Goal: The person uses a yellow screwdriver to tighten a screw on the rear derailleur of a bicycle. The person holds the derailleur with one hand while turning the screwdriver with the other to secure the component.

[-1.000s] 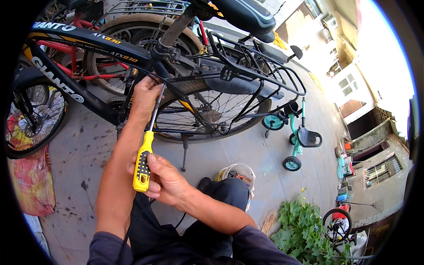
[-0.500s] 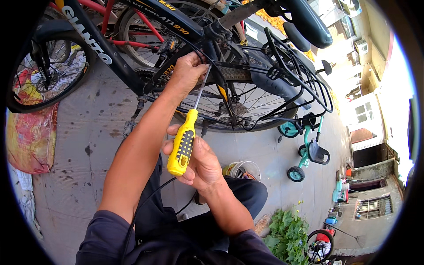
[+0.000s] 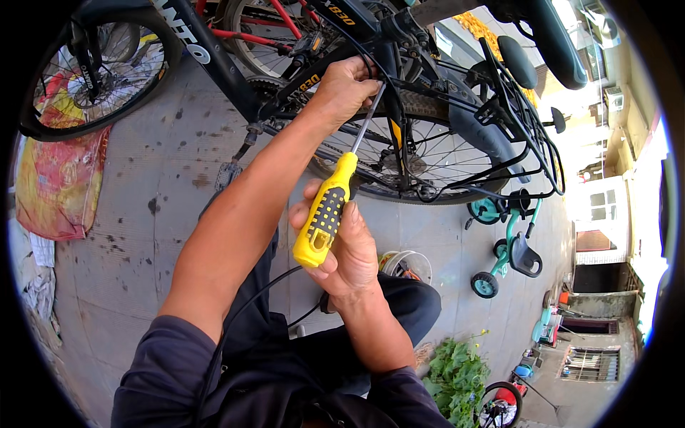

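Observation:
My left hand [image 3: 342, 96] is up at the black bicycle's frame [image 3: 228, 78], under the seat post, its fingers closed on something I cannot make out among thin cables. My right hand [image 3: 349, 260] is wrapped round a yellow-handled screwdriver [image 3: 325, 210]. The metal shaft points up along my left hand to the frame near my fingertips; the tip is too small to make out. Behind it are the rear wheel [image 3: 442, 160] and black rack [image 3: 542, 164]. A thin dark cord [image 3: 275, 279] runs across my lap.
A red bicycle [image 3: 282, 21] stands behind the black one. At right are a turquoise tricycle [image 3: 506, 250] and, nearer, leafy plants [image 3: 457, 378]. A white bucket [image 3: 414, 262] with items inside sits beyond my knee. A colourful sack [image 3: 53, 185] lies at the left.
The view has shifted, so the bicycle and both hands appear farther right and higher. My right hand keeps hold of the screwdriver, and my left hand stays at the frame.

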`<state>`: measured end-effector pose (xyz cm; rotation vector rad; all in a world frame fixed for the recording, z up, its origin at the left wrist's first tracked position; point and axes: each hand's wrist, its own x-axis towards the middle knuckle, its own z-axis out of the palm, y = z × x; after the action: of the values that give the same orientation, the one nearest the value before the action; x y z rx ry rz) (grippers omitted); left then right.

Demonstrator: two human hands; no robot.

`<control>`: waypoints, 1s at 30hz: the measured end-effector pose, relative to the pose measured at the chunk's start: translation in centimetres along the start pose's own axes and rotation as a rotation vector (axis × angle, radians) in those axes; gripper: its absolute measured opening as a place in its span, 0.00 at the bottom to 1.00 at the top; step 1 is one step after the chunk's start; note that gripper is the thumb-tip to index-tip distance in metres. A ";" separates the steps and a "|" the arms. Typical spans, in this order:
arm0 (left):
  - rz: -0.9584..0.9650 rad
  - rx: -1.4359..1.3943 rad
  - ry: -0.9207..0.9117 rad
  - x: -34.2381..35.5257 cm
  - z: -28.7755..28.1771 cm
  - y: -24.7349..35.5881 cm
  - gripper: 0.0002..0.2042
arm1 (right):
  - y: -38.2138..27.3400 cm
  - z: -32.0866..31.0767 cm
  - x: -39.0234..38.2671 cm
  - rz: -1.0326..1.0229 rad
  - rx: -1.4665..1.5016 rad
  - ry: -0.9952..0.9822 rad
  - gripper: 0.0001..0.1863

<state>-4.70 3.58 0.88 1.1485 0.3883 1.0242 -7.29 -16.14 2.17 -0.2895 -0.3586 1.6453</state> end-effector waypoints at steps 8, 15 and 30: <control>0.018 0.005 -0.002 0.1 -0.1 -0.1 0.11 | 0.7 0.0 0.2 -0.001 -0.038 0.107 0.24; 0.024 -0.049 0.007 0.5 -0.4 -0.9 0.10 | 0.9 0.5 1.1 0.034 -0.080 0.080 0.22; 0.001 0.066 -0.003 0.8 0.3 -1.1 0.16 | -0.8 1.8 0.5 0.014 -0.140 0.151 0.17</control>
<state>-3.55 3.96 0.20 1.2096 0.4222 1.0167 -7.26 -15.68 4.13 -0.5199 -0.3587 1.6036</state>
